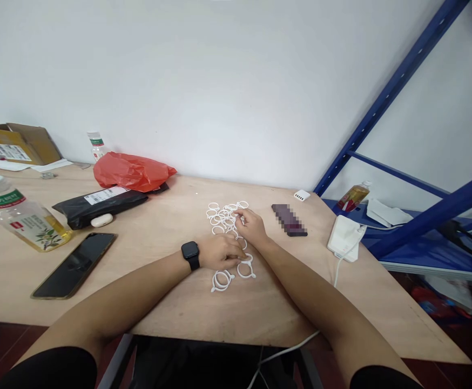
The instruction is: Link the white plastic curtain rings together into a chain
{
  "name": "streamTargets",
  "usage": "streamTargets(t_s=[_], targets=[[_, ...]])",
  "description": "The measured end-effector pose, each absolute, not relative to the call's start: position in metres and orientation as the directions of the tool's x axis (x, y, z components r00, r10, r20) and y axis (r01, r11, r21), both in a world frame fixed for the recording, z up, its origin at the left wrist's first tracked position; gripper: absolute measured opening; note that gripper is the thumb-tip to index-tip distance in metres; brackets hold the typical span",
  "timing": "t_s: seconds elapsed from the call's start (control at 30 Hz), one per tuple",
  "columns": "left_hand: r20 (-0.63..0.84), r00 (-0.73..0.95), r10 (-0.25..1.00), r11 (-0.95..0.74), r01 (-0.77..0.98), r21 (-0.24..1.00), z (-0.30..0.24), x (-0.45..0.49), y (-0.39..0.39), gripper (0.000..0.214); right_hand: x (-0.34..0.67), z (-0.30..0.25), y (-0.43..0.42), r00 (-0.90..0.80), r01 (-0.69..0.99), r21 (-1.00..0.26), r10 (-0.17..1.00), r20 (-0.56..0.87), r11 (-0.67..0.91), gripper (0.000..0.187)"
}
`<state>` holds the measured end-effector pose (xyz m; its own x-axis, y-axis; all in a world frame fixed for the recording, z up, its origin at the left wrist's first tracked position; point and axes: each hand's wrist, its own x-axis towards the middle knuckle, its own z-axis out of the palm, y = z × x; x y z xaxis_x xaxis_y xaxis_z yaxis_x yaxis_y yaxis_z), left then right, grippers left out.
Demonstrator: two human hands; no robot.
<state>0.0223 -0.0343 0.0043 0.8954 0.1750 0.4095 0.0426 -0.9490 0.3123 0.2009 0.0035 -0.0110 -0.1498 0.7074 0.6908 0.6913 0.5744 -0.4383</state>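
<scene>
Several small white plastic rings (pixel 223 216) lie in a loose heap on the wooden table (pixel 171 302). My right hand (pixel 252 225) rests at the heap's right edge, its fingertips pinched on one white ring. My left hand (pixel 222 252), with a black watch on its wrist, lies palm down just in front of the heap, fingers curled over a ring. Two or three finished-looking rings (pixel 222 280) sit near the left hand toward me.
A black phone (pixel 74 265), a drink bottle (pixel 21 216), a black parcel (pixel 98 205) and a red bag (pixel 133 171) lie on the left. A dark blurred item (pixel 288 219), a white charger (pixel 345 237) with cable and a blue metal shelf (pixel 422 216) stand right.
</scene>
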Motion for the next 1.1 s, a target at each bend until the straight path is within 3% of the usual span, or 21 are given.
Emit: streamTargets(t_s=[0.13, 0.37, 0.6, 0.83, 1.1], targets=[[0.407, 0.887, 0.216, -0.948, 0.09, 0.305, 0.0003, 0.0184, -0.028, 0.014, 0.2007, -0.0115, 0.0028, -0.162, 0.679, -0.445, 0.71, 0.685, 0.584, 0.021], [0.424, 0.849, 0.315, -0.925, 0.175, 0.337, -0.001, 0.0171, -0.0263, 0.023, 0.2012, -0.0104, 0.0011, -0.177, 0.678, -0.45, 0.723, 0.668, 0.582, 0.019], [0.385, 0.879, 0.28, -0.923, 0.135, 0.361, -0.0034, 0.0197, -0.0289, 0.022, 0.2009, -0.0101, 0.0014, -0.154, 0.676, -0.475, 0.738, 0.657, 0.564, 0.02], [0.368, 0.853, 0.37, -0.9, 0.23, 0.371, -0.0028, 0.017, -0.0272, 0.028, 0.2017, -0.0117, 0.0028, -0.15, 0.677, -0.477, 0.739, 0.657, 0.561, 0.018], [0.386, 0.848, 0.362, -0.904, 0.219, 0.367, -0.0024, 0.0164, -0.0243, 0.02, 0.2014, -0.0089, 0.001, -0.178, 0.658, -0.463, 0.72, 0.67, 0.593, 0.017]])
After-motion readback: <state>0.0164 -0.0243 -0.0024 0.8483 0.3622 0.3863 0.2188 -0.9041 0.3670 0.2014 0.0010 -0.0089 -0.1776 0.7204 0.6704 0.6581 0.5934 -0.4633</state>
